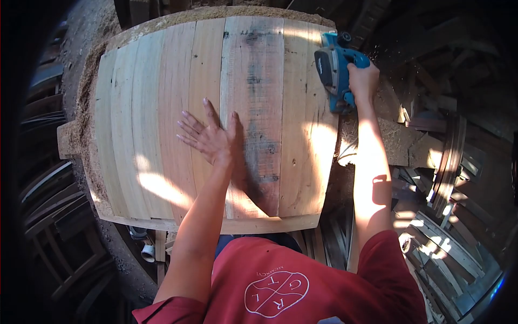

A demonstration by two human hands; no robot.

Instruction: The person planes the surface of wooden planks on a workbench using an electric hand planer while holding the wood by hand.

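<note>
A wide panel of joined wooden boards [208, 65] lies flat in front of me, with a dark stained strip on one of its middle boards. My left hand [213, 137] rests on the panel near its middle, fingers spread, holding nothing. At the panel's right edge, toward the far corner, my right hand [362, 81] is wrapped round the handle of a blue power planer [337, 70]. The planer sits over the outermost board; its underside is hidden. Small chips show in the air to the right of it.
Sawdust [83, 102] lines the far and left borders of the panel. Stacked wood pieces [448, 156] lie at the right, and more slatted pieces [54, 216] are at the left. A white cup-like object [148, 252] is below the panel's near left edge.
</note>
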